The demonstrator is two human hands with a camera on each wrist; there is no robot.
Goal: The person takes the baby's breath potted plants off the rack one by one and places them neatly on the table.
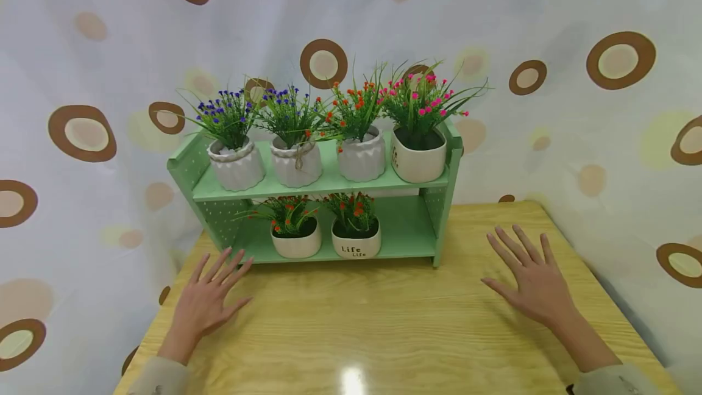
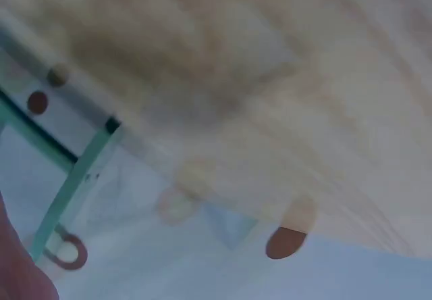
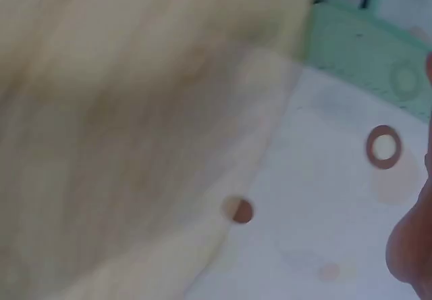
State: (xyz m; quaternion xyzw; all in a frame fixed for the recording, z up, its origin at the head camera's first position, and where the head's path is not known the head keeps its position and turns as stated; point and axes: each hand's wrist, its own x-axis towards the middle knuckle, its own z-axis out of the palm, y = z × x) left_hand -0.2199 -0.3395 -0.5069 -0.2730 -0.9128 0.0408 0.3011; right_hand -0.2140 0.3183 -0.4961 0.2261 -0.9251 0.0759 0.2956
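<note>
Fingers spread, my left hand (image 1: 204, 303) is palm down over the left side of the wooden table (image 1: 373, 309), near the front left corner of a green two-tier shelf (image 1: 323, 185). My right hand (image 1: 537, 285), also with fingers spread, is over the table to the right of the shelf. Neither hand holds anything. Potted artificial flowers stand on the top tier: blue ones in a white pot (image 1: 237, 168) and another white pot (image 1: 297, 164), orange ones in a white pot (image 1: 362, 157), pink ones in a cream pot (image 1: 419, 160).
On the lower tier, two cream pots with orange-red flowers stand side by side, a left pot (image 1: 296, 242) and a right pot (image 1: 355, 244) lettered "Life". A curtain (image 1: 548, 139) with brown circles hangs behind the table and along both sides.
</note>
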